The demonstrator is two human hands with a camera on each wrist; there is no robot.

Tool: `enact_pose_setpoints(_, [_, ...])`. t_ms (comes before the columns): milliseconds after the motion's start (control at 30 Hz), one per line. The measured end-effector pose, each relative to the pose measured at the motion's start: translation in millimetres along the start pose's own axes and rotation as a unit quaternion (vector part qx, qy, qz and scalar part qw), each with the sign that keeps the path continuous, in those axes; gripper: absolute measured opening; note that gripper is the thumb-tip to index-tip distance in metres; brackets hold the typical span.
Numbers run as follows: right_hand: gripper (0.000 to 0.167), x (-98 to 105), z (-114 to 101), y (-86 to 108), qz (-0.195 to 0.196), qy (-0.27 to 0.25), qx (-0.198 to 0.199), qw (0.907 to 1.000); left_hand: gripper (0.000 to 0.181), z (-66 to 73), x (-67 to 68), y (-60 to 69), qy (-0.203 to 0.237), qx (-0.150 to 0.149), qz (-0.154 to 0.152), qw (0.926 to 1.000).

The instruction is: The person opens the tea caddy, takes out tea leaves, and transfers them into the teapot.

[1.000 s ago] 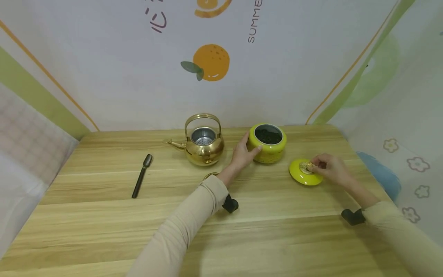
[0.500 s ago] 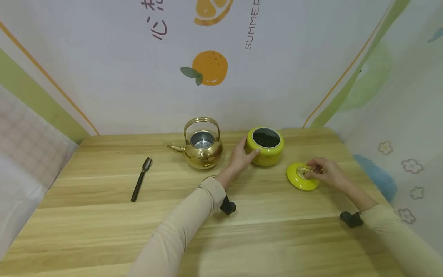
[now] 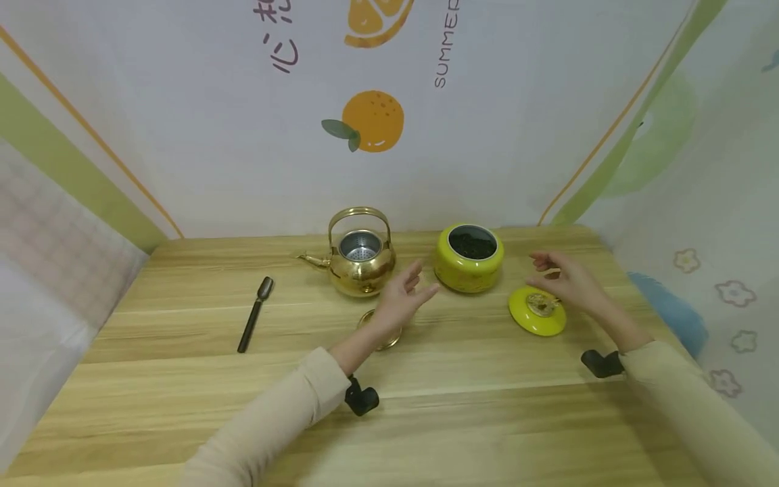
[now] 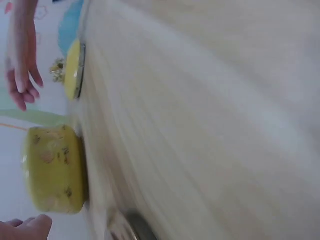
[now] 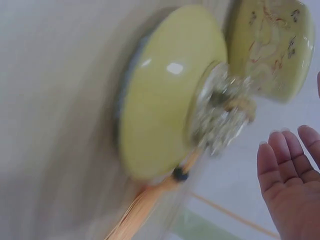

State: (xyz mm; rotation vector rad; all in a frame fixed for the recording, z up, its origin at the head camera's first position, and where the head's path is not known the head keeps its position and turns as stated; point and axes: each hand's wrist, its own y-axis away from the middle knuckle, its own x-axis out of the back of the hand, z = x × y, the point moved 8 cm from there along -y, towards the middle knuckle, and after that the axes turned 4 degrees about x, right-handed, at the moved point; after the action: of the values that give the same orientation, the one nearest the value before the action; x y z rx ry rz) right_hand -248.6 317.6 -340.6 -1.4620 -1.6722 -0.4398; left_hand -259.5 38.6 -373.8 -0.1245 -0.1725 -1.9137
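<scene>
A yellow jar (image 3: 468,270) with dark leafy contents stands uncovered at the back of the table. Its yellow lid (image 3: 528,318) lies to the right on the wood; the right wrist view shows a metal ornamented knob (image 5: 217,112) and an orange tassel (image 5: 135,210) on it. My left hand (image 3: 398,304) is held in the air left of the jar, fingers apart from it, above a small gold lid (image 3: 389,340) that it partly covers. Over the yellow lid hovers my right hand (image 3: 566,281), its fingers relaxed and holding nothing.
Left of the jar is a gold teapot (image 3: 362,274) with a strainer inside and its handle raised. A dark-handled scoop (image 3: 255,314) lies farther left. The wooden table (image 3: 456,426) ends at a printed curtain (image 3: 487,155) behind.
My left hand has let go of the jar and drawn back toward the front left, exposing more of the gold lid. My right hand has released the yellow lid's knob and risen slightly.
</scene>
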Motion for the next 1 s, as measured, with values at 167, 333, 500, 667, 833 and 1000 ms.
enact_pose_setpoints(167, [0.061,-15,-7,-23.4,-0.032,-0.054,-0.009,0.998,0.059,-5.5,40.0,35.5,0.022,-0.004,0.005,0.9997])
enact_pose_setpoints(333, [0.075,-28,-10,-43.9,-0.062,-0.084,-0.012,0.9944,0.057,-19.7,88.6,67.0,0.004,0.003,0.033,0.9994])
enact_pose_setpoints(500, [0.084,-38,-11,-59.2,-0.076,-0.101,-0.012,0.9919,0.055,-33.8,140.1,96.3,-0.033,0.028,0.09,0.995])
enact_pose_setpoints(667, [0.089,-46,-12,-66.8,-0.1,-0.112,-0.019,0.9885,0.054,-41.5,182.8,119.3,-0.089,0.044,0.149,0.9839])
enact_pose_setpoints(833, [0.095,-50,-7,-68.2,-0.115,-0.115,-0.039,0.9858,0.054,-48.1,216.0,132.2,-0.154,0.061,0.195,0.9668])
enact_pose_setpoints(1000, [0.097,-54,-1,-69.6,-0.13,-0.088,-0.054,0.9862,0.059,-57.2,240.6,141.4,-0.215,0.087,0.227,0.9461])
